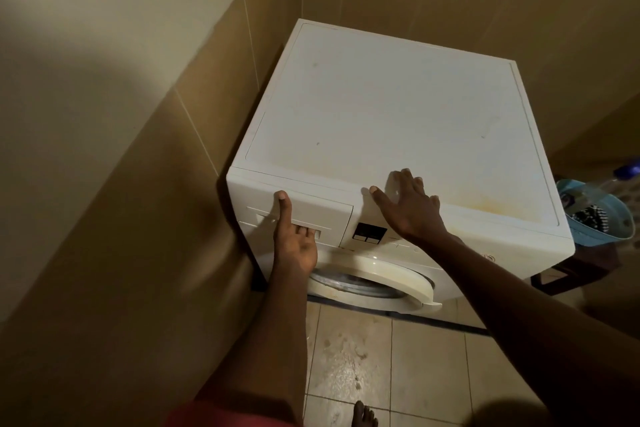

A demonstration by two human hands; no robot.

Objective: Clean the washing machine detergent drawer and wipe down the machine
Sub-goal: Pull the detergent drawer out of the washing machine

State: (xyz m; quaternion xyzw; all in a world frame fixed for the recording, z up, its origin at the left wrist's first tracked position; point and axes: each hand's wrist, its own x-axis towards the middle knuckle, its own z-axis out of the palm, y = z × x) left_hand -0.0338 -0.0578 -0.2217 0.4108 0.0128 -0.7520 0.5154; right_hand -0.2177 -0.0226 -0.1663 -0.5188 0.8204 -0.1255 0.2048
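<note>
A white front-loading washing machine (398,107) stands in a tiled corner, its top stained yellowish near the front right. The detergent drawer (332,215) is at the left of the front panel and looks closed. My left hand (294,236) grips the drawer's handle recess, fingers hooked up inside it and thumb pressed on the drawer's upper edge. My right hand (408,208) rests flat, fingers spread, on the machine's front top edge just right of the drawer. Below is the small dark display (369,232) and the round door (374,281).
Tiled walls close in on the left and behind the machine. A light blue basin (620,229) with dark items sits on a dark stool to the right. The beige tiled floor (360,367) in front is smudged. My bare foot (363,414) shows at the bottom.
</note>
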